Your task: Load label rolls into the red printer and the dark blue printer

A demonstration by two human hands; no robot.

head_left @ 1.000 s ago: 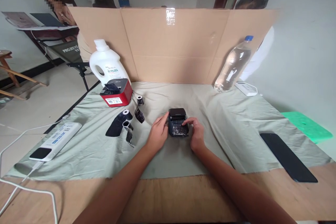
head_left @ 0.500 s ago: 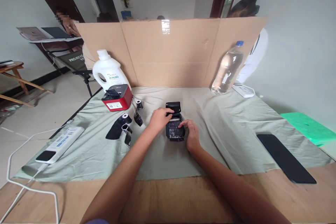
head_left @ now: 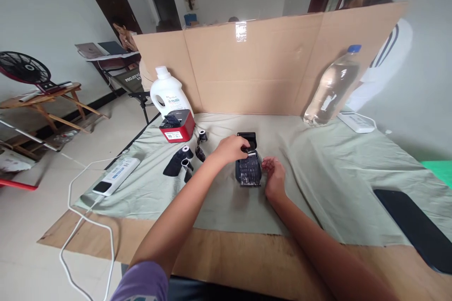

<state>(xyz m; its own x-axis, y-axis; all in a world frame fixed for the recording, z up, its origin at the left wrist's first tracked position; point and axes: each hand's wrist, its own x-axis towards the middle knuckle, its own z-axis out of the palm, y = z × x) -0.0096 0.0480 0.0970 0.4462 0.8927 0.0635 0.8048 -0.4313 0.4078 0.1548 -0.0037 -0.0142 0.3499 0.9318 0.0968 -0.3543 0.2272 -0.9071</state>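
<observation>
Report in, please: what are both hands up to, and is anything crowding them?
Left hand at the open black device. Right hand close beside it, nothing visibly held. Dark rolls near left forearm.

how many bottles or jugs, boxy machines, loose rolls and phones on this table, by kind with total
Bottles or jugs: 2 (white plastic jug with handle, clear plastic bottle with blue cap)
Boxy machines: 2 (red-and-black plastic machine, small black plastic machine, lid up)
Loose rolls of dark film: 3 (far roll, middle roll, near roll)
Phones: 1 (flat black phone)
Total: 8
</observation>
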